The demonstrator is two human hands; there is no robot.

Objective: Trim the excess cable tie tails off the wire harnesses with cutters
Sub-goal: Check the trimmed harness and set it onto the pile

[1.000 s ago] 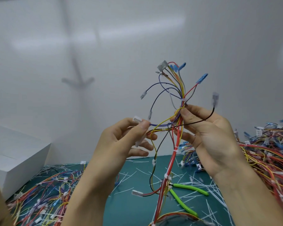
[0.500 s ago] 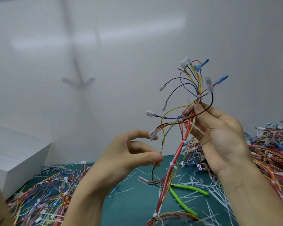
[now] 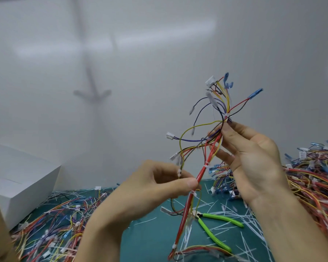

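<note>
While the wire harness hung upright above the worktop, both hands had hold of it. The right hand gripped it high up, the thumb and first fingers pinching the bundle just below the point where the loose wires and their white and blue plugs fanned out; the other fingers of that hand lay spread and relaxed behind the wires. The left hand held it lower down, the thumb and forefinger pressed together on the red trunk of the harness, though motion blur there made the exact contact hard to read. A white cable tie sat on the trunk between the two grips, and a second tie lay just under the left fingers. Below those fingers the harness ran down to the worktop. The cutters, with green handles, lay on the worktop beneath the right fingers, untouched by either hand, among scattered white cut tails. A heap of harnesses lay right of the right fingers, another heap left of the left fingers, and a white box stood further left.
</note>
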